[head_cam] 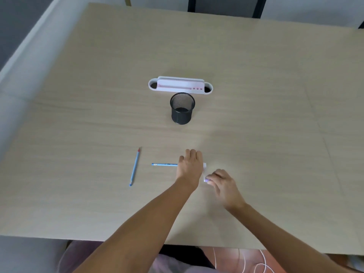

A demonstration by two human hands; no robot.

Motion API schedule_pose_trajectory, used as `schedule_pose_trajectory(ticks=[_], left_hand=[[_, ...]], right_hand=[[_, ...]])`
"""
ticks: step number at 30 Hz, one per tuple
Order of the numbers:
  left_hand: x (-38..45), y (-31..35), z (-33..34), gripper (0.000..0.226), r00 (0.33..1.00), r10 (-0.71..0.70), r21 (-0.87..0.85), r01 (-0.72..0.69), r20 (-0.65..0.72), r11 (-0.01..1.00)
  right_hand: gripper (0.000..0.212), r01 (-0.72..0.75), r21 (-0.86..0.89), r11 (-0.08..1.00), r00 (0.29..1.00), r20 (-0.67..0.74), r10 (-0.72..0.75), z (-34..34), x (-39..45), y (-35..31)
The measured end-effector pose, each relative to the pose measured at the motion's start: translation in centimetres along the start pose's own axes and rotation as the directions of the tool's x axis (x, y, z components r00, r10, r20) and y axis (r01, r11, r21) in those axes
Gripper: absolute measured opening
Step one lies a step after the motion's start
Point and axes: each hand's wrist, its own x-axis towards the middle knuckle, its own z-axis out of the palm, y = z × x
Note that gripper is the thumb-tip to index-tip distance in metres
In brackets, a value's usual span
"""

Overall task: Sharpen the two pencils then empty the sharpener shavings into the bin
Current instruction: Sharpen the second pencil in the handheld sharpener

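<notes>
The left hand (190,166) lies knuckles-up over the tip end of a blue pencil (164,164), its fingers curled down round the shaft. The rest of that pencil sticks out flat to the left of the hand, its blunt end pointing away from it. Just right of the left hand, a small white sharpener (204,170) shows as a pale sliver between the two hands; most of it is hidden, so I cannot tell whether the pencil tip sits inside it. The right hand (221,181) is just beside the left, slightly nearer the person, with its fingers bent and pinching the purple-tinted near end of the sharpener.

Well to the left of both hands, a second blue pencil (135,166) lies loose on the desk (275,95), untouched, its reddish tip pointing away from the person and its other end toward them.

Straight beyond the hands stands a black mesh cup (182,108), upright and open at the top, apparently the bin. Just behind it sits a long white organiser (180,85) with pink trim and a round hole at each end.
</notes>
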Motion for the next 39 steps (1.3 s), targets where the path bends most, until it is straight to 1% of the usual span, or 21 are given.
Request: schedule_pose_trajectory(ticks=[3, 5, 6, 7, 9, 10, 11, 12, 13, 14, 16, 18, 20, 23, 25, 29, 31, 33, 35, 36, 39], left_hand=[[0.0, -0.2, -0.2, 0.045, 1.000, -0.027, -0.012, 0.027, -0.009, 1.000], [-0.2, -0.2, 0.0, 0.048, 1.000, 0.006, -0.043, -0.005, 0.028, 0.999], [-0.1, -0.3, 0.0, 0.050, 1.000, 0.018, -0.044, -0.017, 0.020, 0.999], [-0.1, -0.3, -0.1, 0.051, 1.000, 0.013, -0.023, -0.013, 0.004, 1.000], [-0.1, -0.1, -0.3, 0.051, 1.000, -0.005, -0.030, 0.006, 0.010, 1.000], [0.0, -0.1, -0.3, 0.052, 1.000, -0.007, -0.035, 0.008, 0.016, 0.999], [0.2, -0.1, -0.2, 0.053, 1.000, -0.006, -0.022, 0.007, 0.008, 1.000], [0.2, -0.1, -0.1, 0.054, 1.000, -0.003, -0.009, 0.003, 0.013, 1.000], [0.1, -0.1, 0.0, 0.054, 0.999, 0.006, -0.002, -0.006, 0.040, 1.000], [0.2, -0.1, 0.3, 0.054, 1.000, 0.013, 0.005, -0.013, 0.019, 1.000], [-0.1, -0.1, 0.0, 0.052, 1.000, 0.002, 0.027, -0.003, 0.008, 1.000], [0.0, 0.0, -0.1, 0.051, 1.000, 0.000, 0.025, 0.001, -0.011, 1.000], [0.0, 0.0, 0.0, 0.051, 1.000, 0.006, -0.009, -0.006, -0.015, 1.000], [0.0, -0.1, -0.6, 0.052, 0.999, -0.014, -0.014, 0.015, 0.039, 1.000], [0.1, -0.1, -0.2, 0.054, 0.999, 0.014, -0.018, -0.014, 0.030, 1.000], [-0.2, 0.0, -0.1, 0.051, 1.000, 0.011, 0.009, -0.011, 0.008, 1.000], [-0.2, 0.0, -0.6, 0.053, 0.999, 0.002, 0.000, -0.002, 0.052, 1.000], [-0.2, -0.1, -1.1, 0.055, 0.999, -0.025, -0.001, 0.025, 0.048, 1.000], [-0.1, -0.1, -0.6, 0.054, 0.999, -0.020, -0.014, 0.021, 0.037, 1.000], [-0.1, 0.0, -0.5, 0.053, 0.999, -0.023, -0.016, 0.024, 0.042, 1.000], [-0.1, 0.0, -0.6, 0.055, 0.998, -0.040, 0.009, 0.040, 0.049, 0.999]], right_hand=[[0.015, 0.090, 0.023, 0.996, 0.977, -0.195, -0.084, -3.6, 4.7, -2.5], [0.014, 0.007, -0.049, 0.999, 0.984, -0.179, -0.016, -4.8, 8.8, -2.8], [0.015, -0.080, -0.089, 0.993, 0.991, -0.110, 0.070, -4.8, 10.3, -2.4], [0.016, -0.154, -0.149, 0.977, 0.988, 0.005, 0.156, -4.5, 10.9, -1.8], [0.021, -0.180, -0.309, 0.934, 0.922, 0.277, 0.269, -2.9, 9.4, -0.3], [0.024, -0.192, -0.304, 0.933, 0.867, 0.392, 0.306, -2.2, 7.7, 0.0], [0.026, -0.206, -0.247, 0.947, 0.836, 0.458, 0.302, -1.6, 6.1, 0.3], [0.028, -0.214, -0.190, 0.958, 0.827, 0.487, 0.281, -1.4, 4.7, 0.1], [0.031, -0.210, -0.133, 0.969, 0.843, 0.477, 0.249, -1.5, 3.8, 0.0], [0.035, -0.203, -0.083, 0.976, 0.864, 0.454, 0.218, -1.5, 3.3, 0.0], [0.043, -0.166, -0.070, 0.984, 0.883, 0.434, 0.180, -1.6, 3.0, -0.4], [0.030, -0.078, -0.163, 0.983, 0.884, 0.444, 0.144, -1.2, 2.9, -0.7], [0.025, -0.055, -0.181, 0.982, 0.886, 0.445, 0.131, -1.0, 2.8, -0.5], [0.019, -0.069, -0.109, 0.992, 0.918, 0.381, 0.106, -2.5, 3.0, -1.0], [0.019, -0.057, -0.078, 0.995, 0.944, 0.322, 0.079, -3.8, 4.0, -1.2], [0.023, 0.041, -0.069, 0.997, 0.975, 0.220, -0.025, -4.3, 7.8, 0.3], [0.021, 0.056, -0.122, 0.991, 0.986, 0.164, -0.035, -3.6, 9.5, 1.6], [0.008, 0.100, -0.220, 0.970, 0.982, 0.176, -0.061, -1.7, 9.9, 2.8], [0.018, 0.129, -0.287, 0.949, 0.974, 0.217, -0.066, 0.4, 8.8, 3.6], [0.022, 0.105, -0.293, 0.950, 0.975, 0.220, -0.040, 1.4, 7.7, 3.8], [0.027, 0.050, -0.219, 0.974, 0.992, 0.126, -0.023, 3.0, 3.3, 3.4]])
